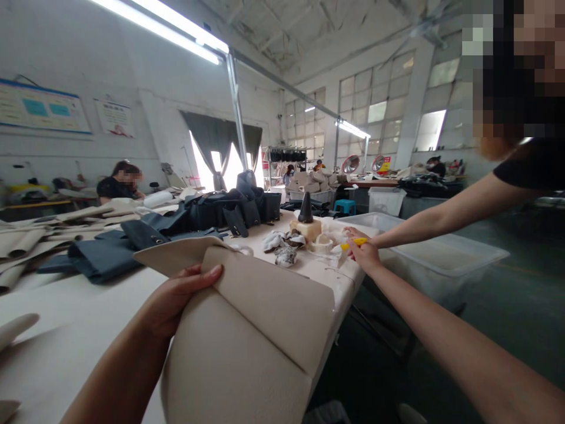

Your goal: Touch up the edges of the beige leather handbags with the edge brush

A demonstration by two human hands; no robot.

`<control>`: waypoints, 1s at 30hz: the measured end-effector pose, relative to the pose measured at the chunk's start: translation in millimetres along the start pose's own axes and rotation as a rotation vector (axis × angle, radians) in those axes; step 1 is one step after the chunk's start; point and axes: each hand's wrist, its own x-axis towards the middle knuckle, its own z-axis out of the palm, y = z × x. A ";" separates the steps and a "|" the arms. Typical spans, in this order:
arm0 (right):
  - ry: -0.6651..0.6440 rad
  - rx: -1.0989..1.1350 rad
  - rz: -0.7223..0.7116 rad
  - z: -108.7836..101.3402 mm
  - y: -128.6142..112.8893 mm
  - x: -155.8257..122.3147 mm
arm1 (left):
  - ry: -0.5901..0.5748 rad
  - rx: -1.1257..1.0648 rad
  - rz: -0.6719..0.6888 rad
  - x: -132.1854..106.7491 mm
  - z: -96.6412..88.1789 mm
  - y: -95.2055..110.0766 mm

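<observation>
"Yellow item?"
"A small yellow tool (355, 241), mostly hidden in the right hand (367, 257); its tip could not be made out."
"Folded cream stiff-fabric panel (265, 309)?"
"Its lower end was cut off by the bottom edge."
"Person in the black short sleeve (534, 168)?"
"Cut off by the right edge, the head pixelated."
"Far shelves?"
"Too small to tell."

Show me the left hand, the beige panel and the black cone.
left hand (180, 297): head view, middle of the hand.
beige panel (265, 306): head view, upper flap.
black cone (305, 209): head view, cone's body.
</observation>
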 end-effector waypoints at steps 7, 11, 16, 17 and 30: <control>-0.215 0.023 -0.116 63.8 -6.8 23.2 | 0.034 -0.028 -0.028 7.3 -2.8 0.3; -0.240 0.038 -0.117 65.9 -11.8 24.7 | -0.001 -0.042 -0.030 10.0 -4.0 -1.8; -0.138 0.106 -0.037 39.4 -15.9 25.7 | -0.009 -0.014 -0.018 7.5 -3.0 -2.3; -0.101 0.135 -0.008 31.1 -16.0 22.2 | -0.007 -0.006 -0.014 6.8 -2.9 -2.1; -0.102 0.466 0.215 -73.6 -55.9 -202.7 | 0.017 0.041 0.090 -0.8 9.5 -1.3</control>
